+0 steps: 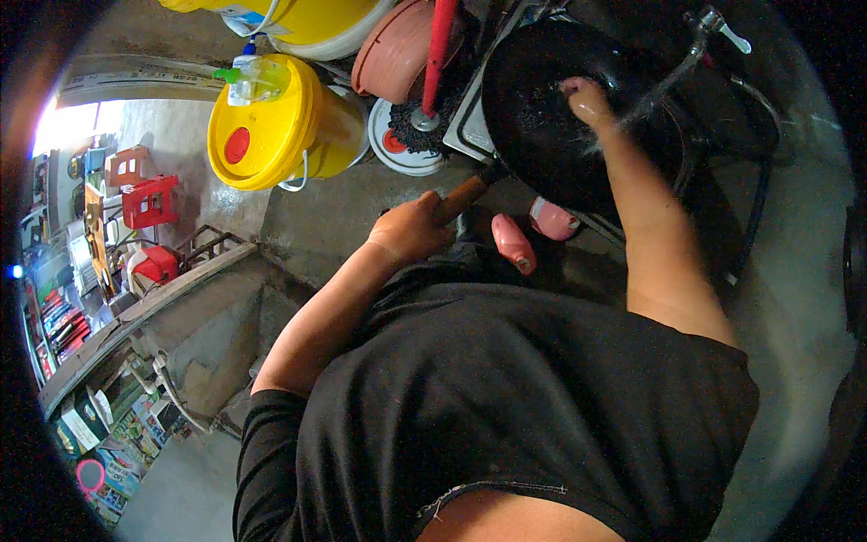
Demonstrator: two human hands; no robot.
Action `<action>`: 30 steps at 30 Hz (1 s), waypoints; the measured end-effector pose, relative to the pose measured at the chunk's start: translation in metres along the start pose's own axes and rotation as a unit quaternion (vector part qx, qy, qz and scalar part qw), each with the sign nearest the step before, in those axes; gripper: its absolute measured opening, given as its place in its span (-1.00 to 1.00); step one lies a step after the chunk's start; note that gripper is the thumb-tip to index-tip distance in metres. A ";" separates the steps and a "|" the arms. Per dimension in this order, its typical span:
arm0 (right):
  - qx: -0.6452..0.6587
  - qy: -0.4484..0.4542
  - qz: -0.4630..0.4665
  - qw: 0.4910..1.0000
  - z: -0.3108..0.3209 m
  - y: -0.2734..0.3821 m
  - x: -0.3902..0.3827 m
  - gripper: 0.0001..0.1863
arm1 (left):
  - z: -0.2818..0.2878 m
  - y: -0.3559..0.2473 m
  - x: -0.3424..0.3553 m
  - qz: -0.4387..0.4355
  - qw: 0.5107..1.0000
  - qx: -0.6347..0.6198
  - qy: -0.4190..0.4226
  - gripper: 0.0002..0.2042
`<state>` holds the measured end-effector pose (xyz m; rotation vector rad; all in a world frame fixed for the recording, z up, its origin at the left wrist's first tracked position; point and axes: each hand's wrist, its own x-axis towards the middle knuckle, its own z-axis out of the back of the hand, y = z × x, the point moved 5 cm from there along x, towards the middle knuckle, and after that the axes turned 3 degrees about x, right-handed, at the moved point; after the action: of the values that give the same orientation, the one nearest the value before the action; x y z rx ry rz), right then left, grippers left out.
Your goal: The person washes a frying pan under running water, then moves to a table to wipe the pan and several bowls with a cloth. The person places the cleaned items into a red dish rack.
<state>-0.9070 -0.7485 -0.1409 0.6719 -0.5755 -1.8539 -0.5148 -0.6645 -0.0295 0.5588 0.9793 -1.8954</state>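
My left hand [411, 226] is wrapped round the wooden handle [461, 199] of a large black wok [533, 117] at the upper right. My right hand [587, 101] is down inside the wok, fingers curled; I cannot make out what, if anything, they hold. A thin stream of water [655, 98] runs from a metal tap [712, 27] into the wok and over my right hand and wrist. The wok rests at a pale rimmed basin or stand [471, 135], whose shape is mostly hidden beneath it.
A yellow lidded bucket [280, 135] with a bottle [253, 81] on top, a pink basin [388, 59], a red pole [435, 63] and a white bucket [388, 154] stand ahead. Pink slippers [513, 244] lie below the wok. Red stools [149, 203] and a concrete ledge [163, 307] are left.
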 end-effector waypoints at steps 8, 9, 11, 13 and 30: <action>-0.022 0.023 0.100 0.994 -0.002 -0.004 -0.004 -0.68 | -0.007 0.001 0.007 -0.055 0.998 0.036 -0.011 -0.57; -0.004 -0.002 0.085 0.996 -0.002 -0.008 -0.002 -0.69 | -0.004 -0.002 0.004 -0.060 0.998 0.027 -0.012 -0.57; 0.045 0.030 0.054 0.997 -0.009 -0.017 0.001 -0.73 | 0.002 -0.005 -0.002 -0.012 1.000 0.009 0.007 -0.57; 0.098 0.135 0.010 0.986 -0.020 -0.024 0.002 -0.76 | 0.009 -0.011 -0.006 0.007 1.000 0.004 0.019 -0.56; 0.004 0.097 -0.001 0.995 -0.004 0.001 -0.017 -0.69 | 0.006 -0.006 -0.007 0.000 1.000 0.004 -0.005 -0.59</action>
<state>-0.8981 -0.7329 -0.1403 0.8461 -0.4551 -1.7649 -0.5167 -0.6644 -0.0190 0.5532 0.9661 -1.9006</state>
